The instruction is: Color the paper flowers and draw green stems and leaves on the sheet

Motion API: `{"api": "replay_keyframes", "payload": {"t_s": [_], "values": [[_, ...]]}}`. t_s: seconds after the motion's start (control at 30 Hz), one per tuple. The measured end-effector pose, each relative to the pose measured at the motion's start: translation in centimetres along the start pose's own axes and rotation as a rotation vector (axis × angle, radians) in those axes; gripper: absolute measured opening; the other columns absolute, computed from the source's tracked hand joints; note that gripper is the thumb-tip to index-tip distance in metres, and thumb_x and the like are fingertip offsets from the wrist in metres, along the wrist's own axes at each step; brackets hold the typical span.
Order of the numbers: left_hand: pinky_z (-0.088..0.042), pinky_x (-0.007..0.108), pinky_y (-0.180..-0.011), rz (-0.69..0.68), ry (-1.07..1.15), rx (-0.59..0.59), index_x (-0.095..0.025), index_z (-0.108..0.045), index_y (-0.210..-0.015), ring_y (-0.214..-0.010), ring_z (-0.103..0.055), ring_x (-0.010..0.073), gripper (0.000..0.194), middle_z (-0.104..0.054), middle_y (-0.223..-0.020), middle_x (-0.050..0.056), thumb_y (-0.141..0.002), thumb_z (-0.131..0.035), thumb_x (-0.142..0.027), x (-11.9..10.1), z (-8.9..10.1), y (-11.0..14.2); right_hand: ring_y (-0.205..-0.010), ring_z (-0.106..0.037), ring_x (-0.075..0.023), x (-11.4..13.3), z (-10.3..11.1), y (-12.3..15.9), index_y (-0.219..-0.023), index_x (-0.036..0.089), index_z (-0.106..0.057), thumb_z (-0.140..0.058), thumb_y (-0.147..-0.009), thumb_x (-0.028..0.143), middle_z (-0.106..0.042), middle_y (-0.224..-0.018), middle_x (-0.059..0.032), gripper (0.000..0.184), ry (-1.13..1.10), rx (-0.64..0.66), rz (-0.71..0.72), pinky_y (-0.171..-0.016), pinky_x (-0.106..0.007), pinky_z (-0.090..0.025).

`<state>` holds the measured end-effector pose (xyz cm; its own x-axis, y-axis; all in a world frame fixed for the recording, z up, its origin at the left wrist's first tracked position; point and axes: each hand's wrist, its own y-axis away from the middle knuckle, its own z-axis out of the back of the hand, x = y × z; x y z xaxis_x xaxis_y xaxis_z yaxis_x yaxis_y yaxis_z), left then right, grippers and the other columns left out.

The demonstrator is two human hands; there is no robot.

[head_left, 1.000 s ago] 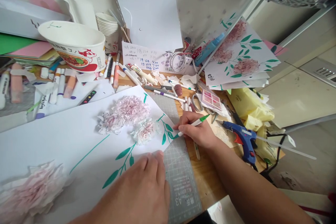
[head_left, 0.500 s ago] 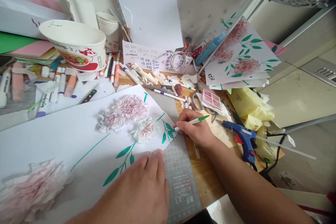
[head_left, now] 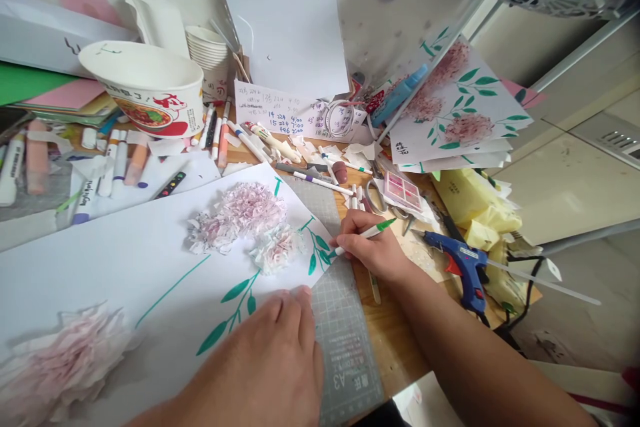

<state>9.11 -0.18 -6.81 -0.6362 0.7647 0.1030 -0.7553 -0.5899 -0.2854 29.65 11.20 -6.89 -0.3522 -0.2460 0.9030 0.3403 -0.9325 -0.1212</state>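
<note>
A white paper sheet [head_left: 165, 240] lies slantwise over a grey cutting mat [head_left: 345, 327], with drawn green stems and leaves [head_left: 235, 307] on it. Crinkled pale pink paper flowers [head_left: 253, 207] stand out from the sheet, with a larger one [head_left: 65, 360] at lower left. My left hand [head_left: 280, 333] rests palm down on the sheet's near edge, fingers stretched forward and holding nothing. Between the fingers of my right hand [head_left: 373, 247] is a green marker [head_left: 367, 235]. Its tip meets the sheet's right corner beside a small leafy sprig [head_left: 316, 243], partly hidden by my fingers.
A blue glue gun [head_left: 465, 267] lies on the right, near yellow packets [head_left: 470, 207]. Scissors [head_left: 374, 197], paper scraps and a pink palette [head_left: 403, 190] sit behind my right hand. Several markers and a large paper bowl [head_left: 150, 90] stand at back left. Finished flower sheets [head_left: 460, 100] lean at back right.
The marker in my right hand has shifted very slightly at the sheet's right corner. My left hand stays put, and the view has moved a touch.
</note>
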Motion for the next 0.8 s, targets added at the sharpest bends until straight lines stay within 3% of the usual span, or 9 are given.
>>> {"api": "replay_keyframes", "payload": {"t_s": [0.13,0.27,0.47,0.8], "values": [[-0.042,0.039,-0.082,0.010,0.013,0.018,-0.013,-0.074,-0.102,-0.095,-0.064,0.0295,0.034,-0.070,-0.117,0.022,-0.087,-0.047,-0.027,-0.13,-0.16,0.15,-0.053,-0.043,-0.0124,-0.07,-0.10,-0.05,-0.056,0.021,-0.049,-0.062,-0.073,0.028,-0.048,-0.053,0.0038,0.022,0.016,-0.030,0.002,-0.051,-0.027,-0.033],[-0.043,0.038,-0.079,0.015,-0.010,-0.011,-0.016,-0.076,-0.093,-0.092,-0.065,0.0281,0.030,-0.073,-0.111,0.020,-0.088,-0.048,-0.025,-0.13,0.04,-0.10,-0.053,-0.043,-0.0126,0.07,-0.17,-0.12,-0.056,0.021,-0.049,-0.062,-0.072,0.026,-0.049,-0.054,0.0034,0.021,0.033,-0.055,0.002,-0.053,-0.028,-0.033],[-0.043,0.038,-0.077,0.021,-0.030,-0.040,-0.017,-0.077,-0.090,-0.088,-0.066,0.0275,0.029,-0.074,-0.108,0.018,-0.088,-0.050,-0.026,-0.15,0.12,-0.16,-0.053,-0.044,-0.0125,0.17,-0.06,-0.03,-0.055,0.021,-0.049,-0.062,-0.072,0.027,-0.047,-0.052,0.0044,0.022,0.005,-0.021,-0.001,-0.055,-0.029,-0.035],[-0.046,0.039,-0.073,-0.020,-0.013,0.029,-0.015,-0.077,-0.094,-0.088,-0.068,0.0293,0.027,-0.073,-0.111,0.022,-0.086,-0.054,-0.028,0.04,0.20,-0.65,-0.050,-0.045,-0.0113,0.24,0.21,0.00,-0.054,0.020,-0.051,-0.063,-0.071,0.024,-0.048,-0.051,0.0049,0.021,-0.038,0.036,-0.013,-0.052,-0.027,-0.035]]}}
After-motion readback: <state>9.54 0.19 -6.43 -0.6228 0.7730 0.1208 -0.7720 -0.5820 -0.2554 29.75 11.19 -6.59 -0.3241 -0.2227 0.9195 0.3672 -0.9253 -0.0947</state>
